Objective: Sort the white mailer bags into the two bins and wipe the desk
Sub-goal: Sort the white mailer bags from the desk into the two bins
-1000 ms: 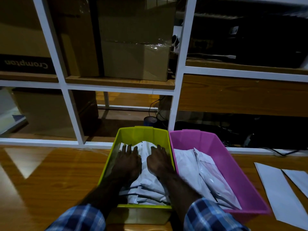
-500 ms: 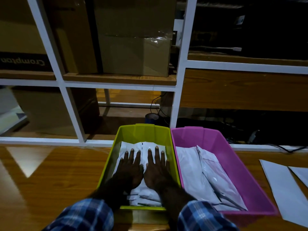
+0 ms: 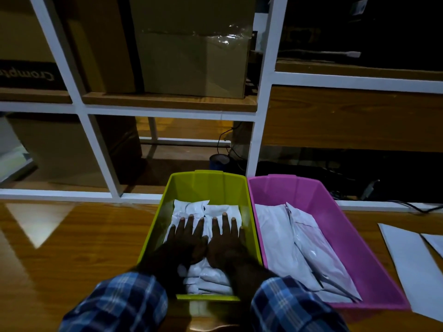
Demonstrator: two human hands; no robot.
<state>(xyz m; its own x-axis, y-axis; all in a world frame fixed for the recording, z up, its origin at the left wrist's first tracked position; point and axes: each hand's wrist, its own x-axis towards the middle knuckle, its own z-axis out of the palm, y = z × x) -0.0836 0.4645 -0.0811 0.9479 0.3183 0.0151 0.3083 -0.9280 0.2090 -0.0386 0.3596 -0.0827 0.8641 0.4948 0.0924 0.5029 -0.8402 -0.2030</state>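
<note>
Both arms reach forward side by side in blue plaid sleeves. The left hand (image 3: 185,238) lies flat, palm down, fingers straight and spread. The right hand (image 3: 226,237) lies flat just beside it, fingers extended, thumbs nearly meeting.

The worktop (image 3: 72,248) lay bare on the left. A shelf frame (image 3: 261,130) blocked the back, and papers (image 3: 412,264) lay beside the pink bin (image 3: 340,212).

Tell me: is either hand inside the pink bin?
No: the left hand and right hand both press flat on mailer bags in the green bin.
</note>
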